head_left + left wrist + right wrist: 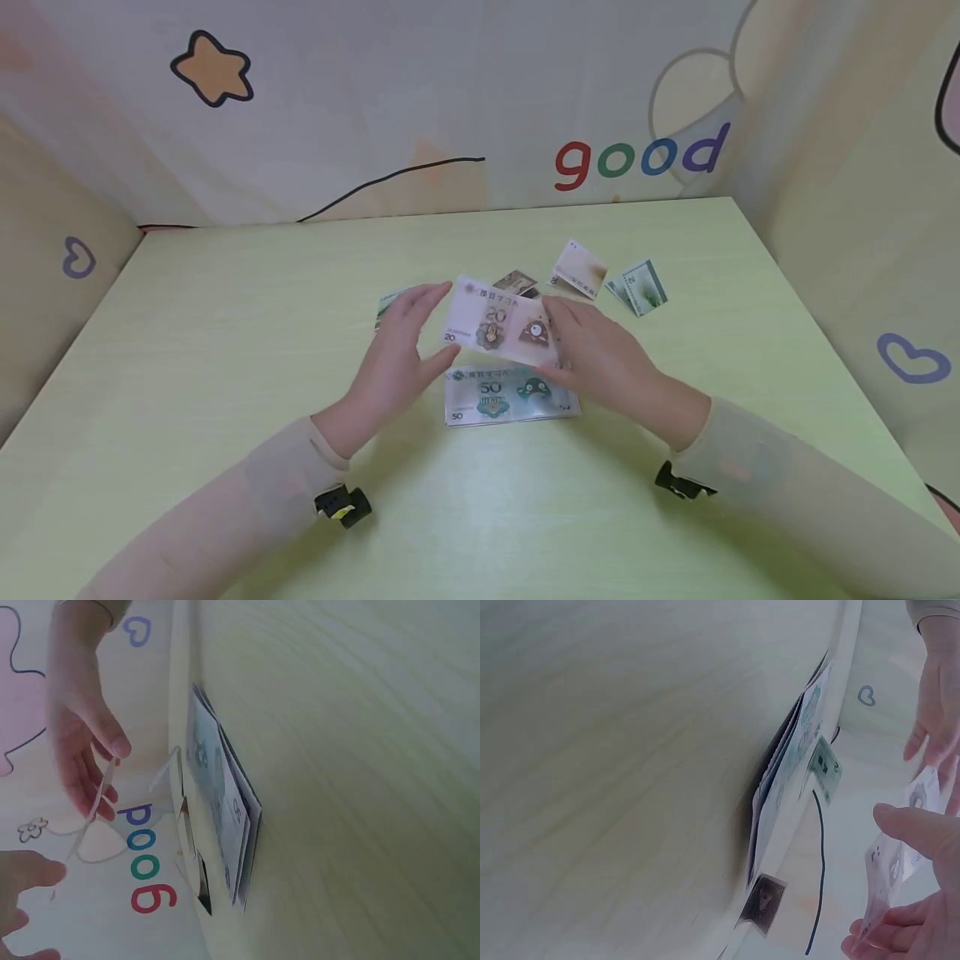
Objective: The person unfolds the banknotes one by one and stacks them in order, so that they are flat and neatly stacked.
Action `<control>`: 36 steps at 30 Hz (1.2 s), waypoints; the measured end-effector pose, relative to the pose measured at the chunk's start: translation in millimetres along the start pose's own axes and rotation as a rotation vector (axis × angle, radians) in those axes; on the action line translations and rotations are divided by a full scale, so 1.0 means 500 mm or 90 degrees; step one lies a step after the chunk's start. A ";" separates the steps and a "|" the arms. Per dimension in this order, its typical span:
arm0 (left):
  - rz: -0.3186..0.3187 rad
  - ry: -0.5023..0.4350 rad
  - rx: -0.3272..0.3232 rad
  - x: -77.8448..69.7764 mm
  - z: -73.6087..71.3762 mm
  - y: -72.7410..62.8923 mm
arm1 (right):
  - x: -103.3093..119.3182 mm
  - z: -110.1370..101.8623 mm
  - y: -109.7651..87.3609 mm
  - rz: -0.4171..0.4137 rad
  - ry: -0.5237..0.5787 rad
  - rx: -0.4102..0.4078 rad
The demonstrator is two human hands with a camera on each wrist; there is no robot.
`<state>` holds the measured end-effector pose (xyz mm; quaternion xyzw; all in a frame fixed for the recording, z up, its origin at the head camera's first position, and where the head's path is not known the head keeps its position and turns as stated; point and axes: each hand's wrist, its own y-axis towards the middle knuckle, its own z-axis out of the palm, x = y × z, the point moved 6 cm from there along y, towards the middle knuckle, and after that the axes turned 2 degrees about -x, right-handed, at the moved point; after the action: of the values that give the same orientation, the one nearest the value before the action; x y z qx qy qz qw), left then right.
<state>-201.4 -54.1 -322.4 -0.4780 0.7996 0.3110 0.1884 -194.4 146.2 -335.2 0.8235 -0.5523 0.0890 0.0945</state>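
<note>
Above the table, my right hand [603, 342] pinches a play-money 20 note [472, 304] by its right end, thumb below and fingers above. The note is slightly bent in the right wrist view. My left hand [393, 358] is at the note's left end, fingers spread and thumb tip close to the lower corner. Below the raised note lies a small stack of notes with a 50 note [468, 396] on top; its layers fan apart at the edge in the left wrist view.
Farther back on the table [225, 350] are a brown folded note [516, 282], a pale folded note [581, 268] and a green folded note [645, 287]. Another green note [386, 304] is partly behind my left hand. A printed curtain [375, 100] stands along the back and sides.
</note>
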 end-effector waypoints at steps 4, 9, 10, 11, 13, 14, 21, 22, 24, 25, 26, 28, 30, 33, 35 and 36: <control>0.139 0.267 0.003 -0.027 0.008 -0.009 | 0.003 0.003 -0.004 -0.022 -0.013 0.007; 0.170 0.374 0.046 -0.038 0.023 -0.016 | 0.006 0.008 -0.005 -0.049 -0.043 0.012; 0.168 0.383 0.060 -0.038 0.026 -0.016 | 0.008 0.009 -0.005 -0.053 -0.045 0.014; 0.167 0.387 0.073 -0.038 0.028 -0.016 | 0.008 0.010 -0.006 -0.057 -0.044 0.016; 0.168 0.385 0.099 -0.037 0.034 -0.015 | 0.010 0.012 -0.008 -0.064 -0.042 0.021; 0.170 0.374 0.110 -0.037 0.037 -0.015 | 0.012 0.012 -0.010 -0.068 -0.038 0.026; 0.209 0.306 0.131 -0.046 0.049 -0.013 | 0.019 0.008 -0.023 -0.098 -0.001 0.030; 0.211 0.296 0.132 -0.047 0.050 -0.013 | 0.019 0.007 -0.024 -0.101 0.010 0.028; 0.213 0.277 0.139 -0.048 0.053 -0.013 | 0.019 0.006 -0.026 -0.109 0.032 0.024; 0.212 0.261 0.146 -0.049 0.055 -0.013 | 0.019 0.006 -0.027 -0.114 0.043 0.023; 0.210 0.240 0.154 -0.050 0.057 -0.013 | 0.018 0.006 -0.028 -0.119 0.056 0.022; 0.201 0.198 0.170 -0.051 0.061 -0.014 | 0.020 0.007 -0.029 -0.126 0.080 0.026; 0.195 0.152 0.180 -0.054 0.064 -0.016 | 0.023 0.008 -0.029 -0.136 0.099 0.030; 0.188 0.097 0.187 -0.061 0.066 -0.017 | 0.027 0.008 -0.028 -0.144 0.120 0.031; 0.187 0.079 0.187 -0.066 0.066 -0.017 | 0.029 0.007 -0.028 -0.147 0.130 0.031; 0.186 0.075 0.187 -0.068 0.066 -0.017 | 0.029 0.007 -0.028 -0.145 0.132 0.032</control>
<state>-177.8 -12.6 -329.0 -0.3418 0.9067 0.1864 0.1623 -175.9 137.5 -335.7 0.8693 -0.4402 0.1761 0.1400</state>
